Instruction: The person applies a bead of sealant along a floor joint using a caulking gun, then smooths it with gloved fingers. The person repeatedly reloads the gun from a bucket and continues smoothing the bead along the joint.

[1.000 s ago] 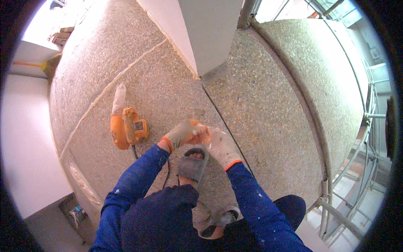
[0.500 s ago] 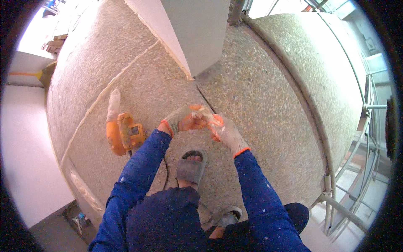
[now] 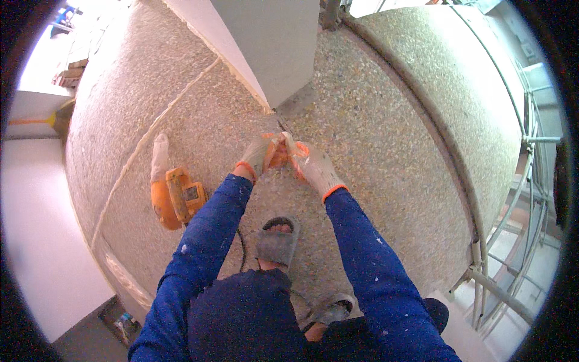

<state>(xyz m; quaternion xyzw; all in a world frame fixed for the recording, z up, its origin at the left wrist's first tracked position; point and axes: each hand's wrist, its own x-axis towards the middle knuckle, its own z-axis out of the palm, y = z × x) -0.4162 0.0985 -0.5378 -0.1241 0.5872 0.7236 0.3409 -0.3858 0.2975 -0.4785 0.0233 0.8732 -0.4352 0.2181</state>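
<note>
Both my hands wear pale knit gloves with orange palms and cuffs, and they meet in front of me above the speckled floor. The closed fingers of my left hand [image 3: 263,155] and my right hand [image 3: 312,164] pinch a thin whitish strip [image 3: 289,142], which looks like film or tape. Its exact kind is too small and blurred to make out. Left of my left forearm lies a yellow handheld power blower [image 3: 175,194] with a pale, dusty nozzle pointing away from me.
A white wall corner [image 3: 271,48] juts in ahead of my hands. Along the right runs a curved pipe [image 3: 434,123], with metal scaffolding [image 3: 531,181] beyond it. A dark cord [image 3: 243,247] lies beside my grey slide sandal [image 3: 277,242]. A white panel [image 3: 48,229] stands far left.
My hands have moved farther from me, toward the wall corner, and come closer together. The whitish strip now stands up between the fingers. The blower has stayed on the floor.
</note>
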